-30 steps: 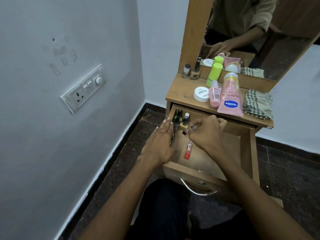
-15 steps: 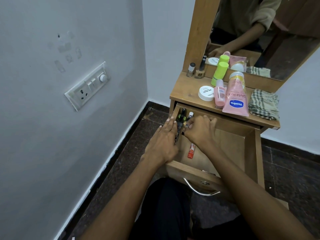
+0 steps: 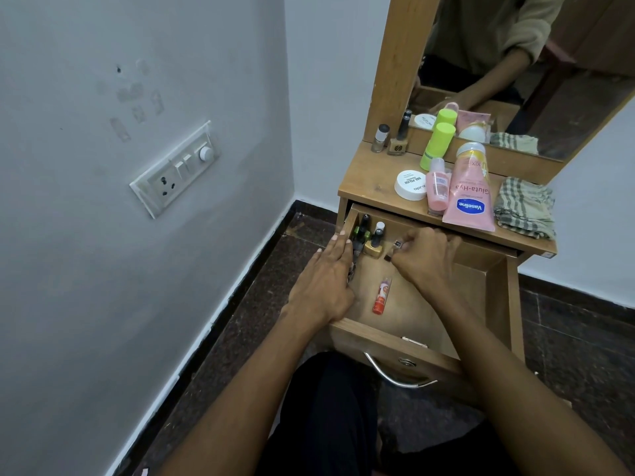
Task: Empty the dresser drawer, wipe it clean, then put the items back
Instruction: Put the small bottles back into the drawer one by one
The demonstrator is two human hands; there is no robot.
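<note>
The wooden drawer (image 3: 488, 304) is pulled out below the dresser top. My left hand (image 3: 326, 280) lies with straight fingers along the drawer's left wall, partly covering a metallic item. My right hand (image 3: 426, 262) hovers inside the drawer with curled fingers, pinching a small dark item (image 3: 398, 243). A second tiny dark piece (image 3: 387, 258) sits by its thumb. Several nail polish bottles (image 3: 374, 240) stand in the back left corner. On the drawer floor between my hands lies a red lip balm tube (image 3: 382, 297). A folded checked cloth (image 3: 524, 207) rests on the dresser top.
On the dresser top (image 3: 364, 173) stand a white jar (image 3: 410, 185), a pink bottle (image 3: 438, 188), a pink Vaseline tube (image 3: 469, 197), a green bottle (image 3: 436, 146) and two nail polishes (image 3: 390, 139) before the mirror (image 3: 515, 63). The wall is close on the left.
My right hand reached toward the bottles at the back left, then drew slightly back to the right, uncovering them. My left hand stayed on the drawer's left wall.
</note>
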